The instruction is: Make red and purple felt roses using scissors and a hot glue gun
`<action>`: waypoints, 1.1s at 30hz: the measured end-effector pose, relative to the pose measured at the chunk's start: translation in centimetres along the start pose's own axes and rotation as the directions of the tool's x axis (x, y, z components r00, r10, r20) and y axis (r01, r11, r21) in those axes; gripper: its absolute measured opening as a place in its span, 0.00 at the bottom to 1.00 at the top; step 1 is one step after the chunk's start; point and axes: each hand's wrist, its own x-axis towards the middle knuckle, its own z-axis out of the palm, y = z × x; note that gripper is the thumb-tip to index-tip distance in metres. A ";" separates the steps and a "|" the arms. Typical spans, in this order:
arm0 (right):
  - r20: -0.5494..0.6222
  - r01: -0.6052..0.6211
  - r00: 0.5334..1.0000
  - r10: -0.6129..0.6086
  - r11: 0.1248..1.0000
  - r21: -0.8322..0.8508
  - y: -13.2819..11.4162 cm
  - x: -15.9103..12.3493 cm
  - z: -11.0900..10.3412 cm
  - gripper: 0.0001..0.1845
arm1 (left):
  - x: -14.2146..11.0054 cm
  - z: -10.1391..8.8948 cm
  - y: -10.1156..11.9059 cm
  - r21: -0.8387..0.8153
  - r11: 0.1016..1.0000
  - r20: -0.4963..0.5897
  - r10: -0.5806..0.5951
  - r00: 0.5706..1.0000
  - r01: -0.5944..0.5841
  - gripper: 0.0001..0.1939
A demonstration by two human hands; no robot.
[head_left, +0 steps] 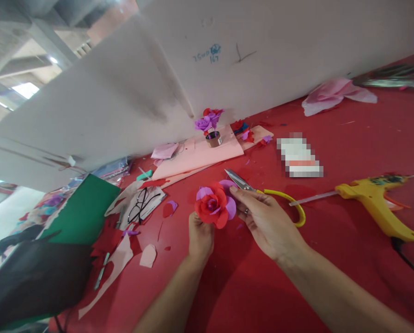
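Left hand (200, 237) closed beneath a red-and-purple flower (212, 204), fingers mostly hidden, right hand (267, 221) pinching a purple petal (231, 209) at the flower's edge, above a red table (255, 296), scissors (239, 179) just beyond, yellow glue gun (375, 203) at right.

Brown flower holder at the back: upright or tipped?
Upright: the brown holder stands on pink paper, rim up, purple and red flowers rising from it.

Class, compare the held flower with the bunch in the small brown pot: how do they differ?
The held flower is one bloom, while the potted bunch has several. The held flower is in the left grip; the potted bunch stands in a brown pot. Both combine red and purple.
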 end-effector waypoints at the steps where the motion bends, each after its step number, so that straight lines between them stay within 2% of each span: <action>1: -0.002 0.002 1.000 -0.002 1.000 -0.005 0.0 0.0 0.0 0.08 | 0.0 0.0 0.1 -0.001 1.000 -0.008 0.018 1.000 -0.018 0.08; 7: -0.013 -0.005 1.000 0.005 1.000 -0.017 0.1 0.0 0.1 0.08 | 0.0 0.4 0.9 -0.024 0.996 -0.003 0.082 0.997 -0.082 0.12; 14: -0.014 -0.009 1.000 0.009 1.000 -0.013 -0.1 -0.1 0.2 0.08 | 0.0 0.4 0.9 -0.085 0.995 0.049 0.059 0.997 -0.055 0.08; 20: -0.008 0.000 1.000 0.000 0.999 -0.036 -0.2 -0.2 0.2 0.08 | -0.1 0.5 1.2 -0.057 0.997 0.020 0.046 0.999 -0.045 0.08; 26: 0.017 0.002 1.000 -0.002 1.000 -0.025 -0.1 -0.1 0.1 0.09 | -0.1 0.6 1.4 -0.088 0.995 0.041 0.055 0.998 -0.051 0.08; 33: -0.035 -0.009 0.999 0.008 1.000 -0.011 0.0 0.0 0.1 0.11 | 0.0 0.4 1.1 -0.076 0.995 0.077 0.075 0.994 -0.069 0.07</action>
